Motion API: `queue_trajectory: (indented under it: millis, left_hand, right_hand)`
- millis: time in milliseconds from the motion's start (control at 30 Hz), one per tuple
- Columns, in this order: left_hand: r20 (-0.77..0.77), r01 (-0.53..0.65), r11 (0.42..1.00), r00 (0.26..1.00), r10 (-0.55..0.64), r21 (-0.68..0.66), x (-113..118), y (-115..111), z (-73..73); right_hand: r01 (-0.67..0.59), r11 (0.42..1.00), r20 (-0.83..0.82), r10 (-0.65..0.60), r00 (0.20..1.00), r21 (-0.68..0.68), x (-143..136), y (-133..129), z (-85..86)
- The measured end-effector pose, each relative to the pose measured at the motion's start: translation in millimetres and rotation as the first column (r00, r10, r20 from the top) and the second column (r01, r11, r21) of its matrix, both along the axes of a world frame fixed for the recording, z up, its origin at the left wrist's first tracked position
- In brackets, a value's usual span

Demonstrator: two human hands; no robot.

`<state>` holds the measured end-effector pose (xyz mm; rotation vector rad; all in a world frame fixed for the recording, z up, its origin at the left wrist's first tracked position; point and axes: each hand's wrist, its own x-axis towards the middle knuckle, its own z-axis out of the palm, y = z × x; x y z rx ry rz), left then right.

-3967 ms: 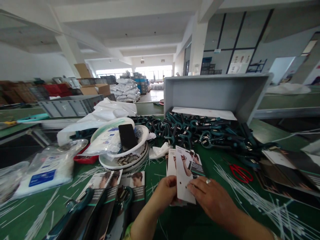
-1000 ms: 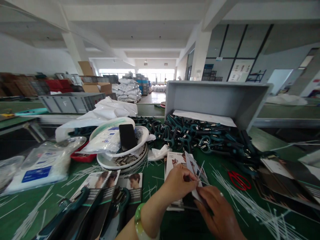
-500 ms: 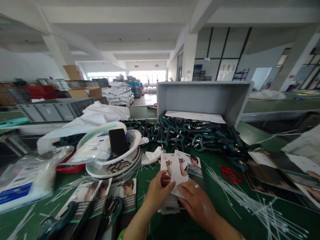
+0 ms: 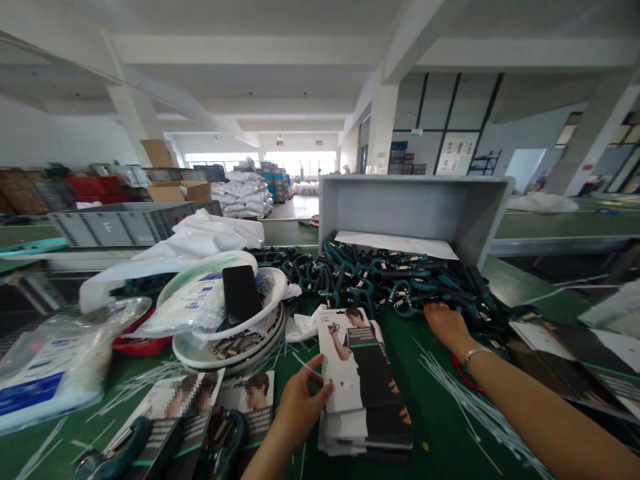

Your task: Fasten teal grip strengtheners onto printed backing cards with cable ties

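Note:
A stack of printed backing cards [image 4: 357,423] lies in front of me, with punched holes in the top card [image 4: 367,373]. My left hand [image 4: 303,403] pinches that card's left edge near the holes. A thin white strip, like a cable tie, runs by its fingers; whether they grip it too is unclear. Over to the right, my right hand [image 4: 447,328] is stretched out to the near edge of a heap of dark green hand grip strengtheners [image 4: 360,277]. Its fingers are curled down at one handle, and their tips are partly hidden.
Loose white cable ties [image 4: 465,393] and red scissors [image 4: 457,367], mostly behind my right forearm, lie right. Carded strengtheners [image 4: 175,427] lie front left. Behind them stand bowls of metal parts [image 4: 230,357], with a phone [image 4: 241,293] on top. A grey crate [image 4: 400,203] lies on its side.
My right hand has left the cards and reached forward right to the heap. The top card has straightened on the stack; my left hand has moved slightly down and left at its edge.

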<state>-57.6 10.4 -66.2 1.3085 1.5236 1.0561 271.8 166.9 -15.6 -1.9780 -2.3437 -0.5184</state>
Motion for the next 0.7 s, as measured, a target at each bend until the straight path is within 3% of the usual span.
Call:
queue_trajectory:
  millis: [133,267,367,433,500,567,633,700]
  left_hand:
    - [-0.029,0.098,0.995,0.995,-0.099,-0.018,-6,-5,5.3]
    - [-0.084,0.096,0.995,0.992,-0.094,0.026,-2,-7,9.6]
    - [-0.163,0.042,0.997,0.986,-0.031,0.063,7,-7,11.6]
    - [-0.2,0.017,0.998,0.98,-0.003,0.066,14,-7,10.3]
    - [-0.215,0.015,0.997,0.977,0.001,0.073,20,-8,6.7]
    - [-0.217,0.019,0.996,0.976,0.001,0.087,24,-9,2.2]
    - [-0.217,0.013,0.995,0.976,0.008,0.096,26,-10,-0.8]
    - [-0.219,-0.005,0.996,0.975,0.025,0.091,28,-11,-0.9]
  right_hand:
    - [-0.1,0.995,0.041,0.1,0.994,0.007,2,0,-1.4]
    - [-0.179,0.982,0.059,0.175,0.983,0.06,6,-4,19.1]
    - [-0.093,0.97,-0.196,0.138,0.971,0.224,-7,-16,36.5]
    - [-0.016,0.982,-0.534,0.116,0.837,0.189,-27,-29,45.1]
    - [-0.058,0.998,-0.811,0.019,0.585,-0.018,-53,-44,50.9]
    - [-0.149,0.967,-0.918,-0.14,0.371,-0.208,-78,-57,53.9]
    - [-0.194,0.929,-0.92,-0.247,0.306,-0.314,-95,-67,53.1]
    - [-0.2,0.909,-0.896,-0.286,0.34,-0.366,-103,-75,47.9]
